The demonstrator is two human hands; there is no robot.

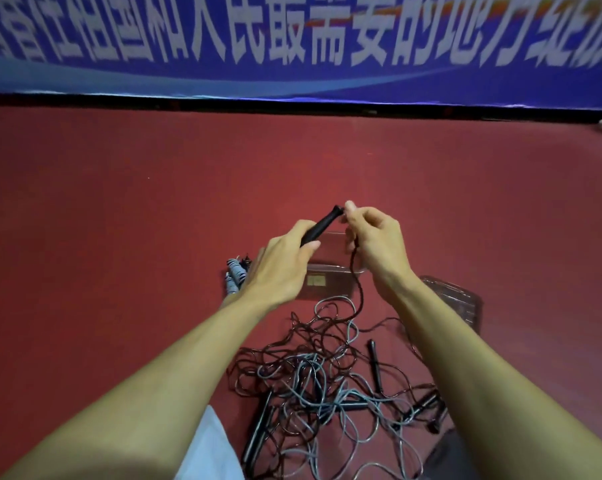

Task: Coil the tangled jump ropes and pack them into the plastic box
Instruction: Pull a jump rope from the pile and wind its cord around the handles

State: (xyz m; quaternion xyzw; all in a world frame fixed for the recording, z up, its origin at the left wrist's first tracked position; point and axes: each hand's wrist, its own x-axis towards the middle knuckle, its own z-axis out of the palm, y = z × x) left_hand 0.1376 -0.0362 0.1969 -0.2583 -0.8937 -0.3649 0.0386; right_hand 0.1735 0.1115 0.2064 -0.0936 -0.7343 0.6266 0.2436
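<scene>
Head view. A black jump-rope handle is held above the red floor, spanning the gap between both hands. The left hand is clenched round the handle's lower end, thumb pressed along its underside. The right hand pinches the handle's upper tip between thumb and forefinger, the remaining fingers curled loosely; a dark cord runs through this hand and hangs from it. The handle's long axis is oblique: lower end toward the left hand, tip pointing up and away toward the banner at the floor's far edge. The cord descends to a tangled heap of jump ropes, dark and pale grey strands mixed, lying on the floor between the forearms, with further black handles among them. A clear plastic box stands on the floor beneath the hands, beyond the heap. Its lid lies just right of it, partly hidden by the right forearm. Striped handles lie left of the box.
</scene>
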